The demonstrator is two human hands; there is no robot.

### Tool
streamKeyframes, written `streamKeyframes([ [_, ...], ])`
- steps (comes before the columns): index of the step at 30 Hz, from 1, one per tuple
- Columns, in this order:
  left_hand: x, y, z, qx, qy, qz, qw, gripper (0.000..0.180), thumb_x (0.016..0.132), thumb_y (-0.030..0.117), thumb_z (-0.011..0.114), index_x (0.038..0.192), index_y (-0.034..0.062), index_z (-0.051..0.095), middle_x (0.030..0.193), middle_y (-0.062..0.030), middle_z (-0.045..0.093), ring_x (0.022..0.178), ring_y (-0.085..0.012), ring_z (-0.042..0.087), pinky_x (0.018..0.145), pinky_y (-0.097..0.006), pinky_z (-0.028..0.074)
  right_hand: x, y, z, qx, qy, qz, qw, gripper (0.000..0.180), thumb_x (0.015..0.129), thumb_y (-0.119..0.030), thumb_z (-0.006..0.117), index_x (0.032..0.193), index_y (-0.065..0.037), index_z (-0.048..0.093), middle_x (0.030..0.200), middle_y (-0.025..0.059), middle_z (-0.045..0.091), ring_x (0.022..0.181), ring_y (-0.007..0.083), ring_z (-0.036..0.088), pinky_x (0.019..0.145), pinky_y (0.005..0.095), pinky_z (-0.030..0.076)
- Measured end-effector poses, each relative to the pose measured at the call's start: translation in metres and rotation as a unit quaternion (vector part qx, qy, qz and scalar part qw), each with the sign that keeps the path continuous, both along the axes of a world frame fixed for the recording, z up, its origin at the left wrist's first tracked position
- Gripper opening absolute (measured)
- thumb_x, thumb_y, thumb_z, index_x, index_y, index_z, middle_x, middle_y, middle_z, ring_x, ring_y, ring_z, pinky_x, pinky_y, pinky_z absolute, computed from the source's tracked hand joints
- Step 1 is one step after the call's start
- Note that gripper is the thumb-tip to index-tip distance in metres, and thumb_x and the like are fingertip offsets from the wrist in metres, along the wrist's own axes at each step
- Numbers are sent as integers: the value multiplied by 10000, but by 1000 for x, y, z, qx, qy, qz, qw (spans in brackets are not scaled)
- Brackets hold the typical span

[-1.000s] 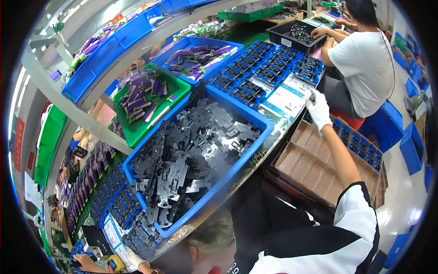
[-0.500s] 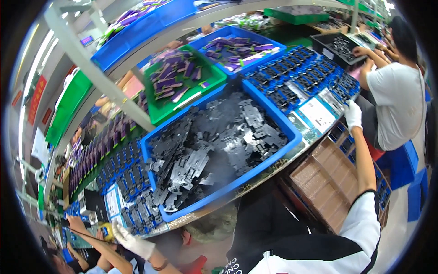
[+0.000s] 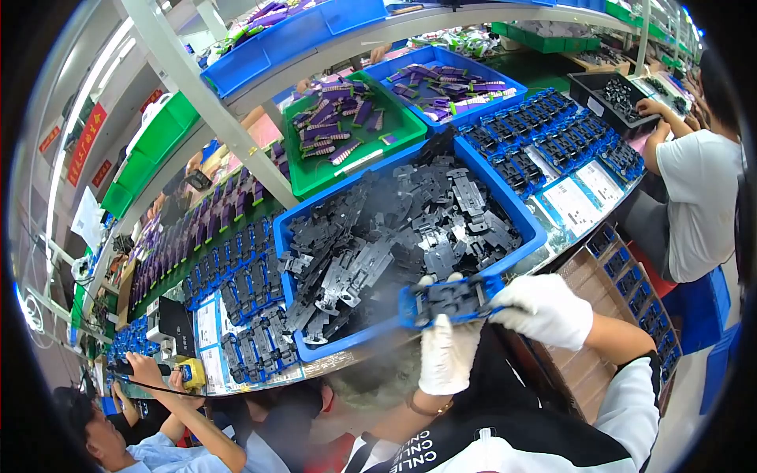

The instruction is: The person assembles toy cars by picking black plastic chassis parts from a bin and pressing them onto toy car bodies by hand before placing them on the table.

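Note:
Both my hands wear white gloves. My left hand (image 3: 444, 347) and my right hand (image 3: 544, 309) hold a small blue tray (image 3: 447, 302) with a black plastic part on it, one hand at each end. The tray is level over the near rim of a large blue bin (image 3: 520, 213) heaped with several black plastic parts (image 3: 394, 236). My sleeves are black and white.
A green bin (image 3: 327, 169) and a blue bin (image 3: 489, 63) of purple parts lie behind. Rows of blue trays with black parts (image 3: 552, 142) sit right. Stacked trays (image 3: 631, 292) stand below the bench. One person sits at right (image 3: 698, 189), another at lower left (image 3: 158, 441) with a tool.
My right hand has come back from the trays at the right to the front of the big bin. Both hands now hold a blue tray. My view has swung left.

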State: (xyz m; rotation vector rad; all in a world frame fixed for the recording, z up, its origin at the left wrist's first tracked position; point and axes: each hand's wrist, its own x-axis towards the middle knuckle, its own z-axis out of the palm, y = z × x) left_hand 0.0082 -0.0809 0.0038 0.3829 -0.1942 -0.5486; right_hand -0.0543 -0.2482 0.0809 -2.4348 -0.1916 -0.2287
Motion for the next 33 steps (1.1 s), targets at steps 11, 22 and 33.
streamKeyframes([
  [11, -3, 60, 5, 23, 61, 102, 993, 684, 850, 514, 646, 1389, 145, 444, 1374, -124, 488, 1267, -321, 456, 1067, -540, 350, 138, -31, -38, -185, -14, -246, 951, 372, 897, -399, 591, 945, -31, 557, 872, 214, 652, 841, 386, 644, 739, 455, 513],
  [22, 8, 72, 12, -91, 121, 28, 988, 807, 755, 574, 693, 1353, 103, 423, 1238, -132, 566, 1208, -334, 498, 1099, -538, 350, 132, -29, -24, -42, -114, -283, 951, 415, 894, -373, 557, 1218, -122, 621, 1084, 192, 630, 997, 369, 608, 885, 408, 472],
  [33, 5, 63, 13, 55, 102, 145, 983, 851, 728, 731, 611, 1261, 82, 473, 1134, -123, 601, 1081, -272, 580, 974, -431, 467, 22, 114, 5, -87, -207, -36, 974, 579, 600, -187, 811, 1152, -137, 640, 950, 106, 608, 806, 293, 620, 698, 380, 519],
])
